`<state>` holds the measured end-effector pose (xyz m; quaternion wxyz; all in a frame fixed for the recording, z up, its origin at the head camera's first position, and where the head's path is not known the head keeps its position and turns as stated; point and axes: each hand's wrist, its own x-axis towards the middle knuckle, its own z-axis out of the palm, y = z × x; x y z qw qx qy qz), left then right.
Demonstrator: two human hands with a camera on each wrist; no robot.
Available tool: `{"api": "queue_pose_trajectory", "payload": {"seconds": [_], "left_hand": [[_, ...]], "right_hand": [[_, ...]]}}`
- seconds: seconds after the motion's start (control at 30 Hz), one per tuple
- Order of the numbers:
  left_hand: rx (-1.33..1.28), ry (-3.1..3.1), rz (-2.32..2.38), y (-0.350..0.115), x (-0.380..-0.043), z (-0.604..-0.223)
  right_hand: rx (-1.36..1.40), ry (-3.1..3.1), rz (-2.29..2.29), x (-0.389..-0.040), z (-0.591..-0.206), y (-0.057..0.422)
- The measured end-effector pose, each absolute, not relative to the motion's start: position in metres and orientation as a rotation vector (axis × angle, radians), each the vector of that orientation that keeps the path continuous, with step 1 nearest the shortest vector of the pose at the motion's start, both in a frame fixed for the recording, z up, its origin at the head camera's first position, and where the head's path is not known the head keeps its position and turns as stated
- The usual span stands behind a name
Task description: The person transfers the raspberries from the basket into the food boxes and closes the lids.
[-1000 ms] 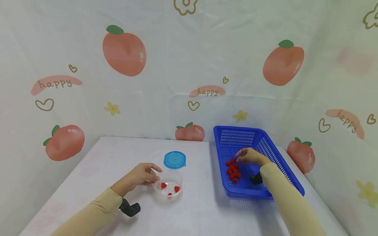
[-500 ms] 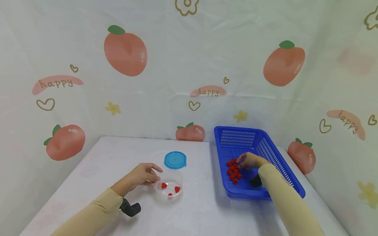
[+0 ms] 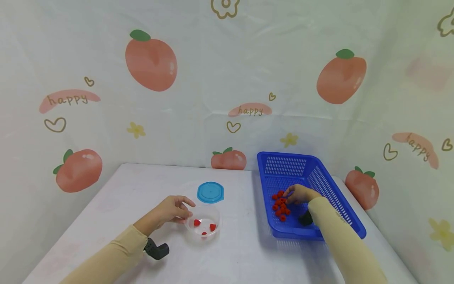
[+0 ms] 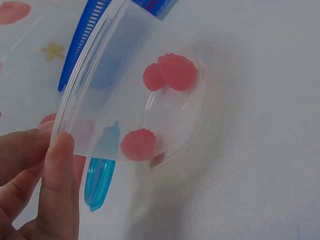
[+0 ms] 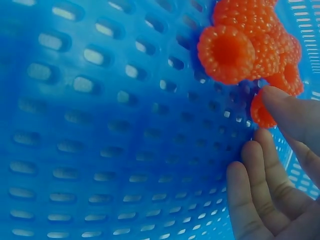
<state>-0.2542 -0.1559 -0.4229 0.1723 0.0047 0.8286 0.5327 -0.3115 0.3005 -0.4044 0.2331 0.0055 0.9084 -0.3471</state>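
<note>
Backdrop (image 3: 198,59) reads "happy" three times. Left grip (image 3: 171,210) pinches rim of clear tub (image 4: 112,95), raspberries (image 4: 177,72) inside; right grip (image 3: 300,194) at raspberry (image 5: 261,112) in blue basket (image 3: 285,165), clamped or not, I cannot tell. Blue lid (image 3: 210,192) beyond tub on bench (image 3: 244,252).

L hand (image 3: 169,210) holds L rim of clear tub (image 3: 207,213) w/ 3 red berries (image 3: 212,227) inside; lt. blue lid (image 3: 210,192) lies flat just behind it on white tbl. (image 3: 241,225) R hand (image 3: 299,194) is down in dk. blue basket (image 3: 285,165), touching one berry (image 3: 285,200) at R edge of red cluster (image 3: 280,206). Tan sleeves (image 3: 347,240), blk. units (image 3: 157,251) at both wrists. Backdrop (image 3: 227,59): peach prints, hearts, yellow flwrs, "happy" x3.
</note>
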Motion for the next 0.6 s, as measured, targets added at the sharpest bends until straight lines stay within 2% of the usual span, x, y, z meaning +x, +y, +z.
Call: {"api": "queue_pose_trajectory", "payload": {"seconds": [0.6], "left_hand": [[0.015,2.333,1.526,-0.1558,-0.254,-0.4228]], "right_hand": [[0.004,2.5,-0.926,-0.3126,-0.4053,0.2963]]}}
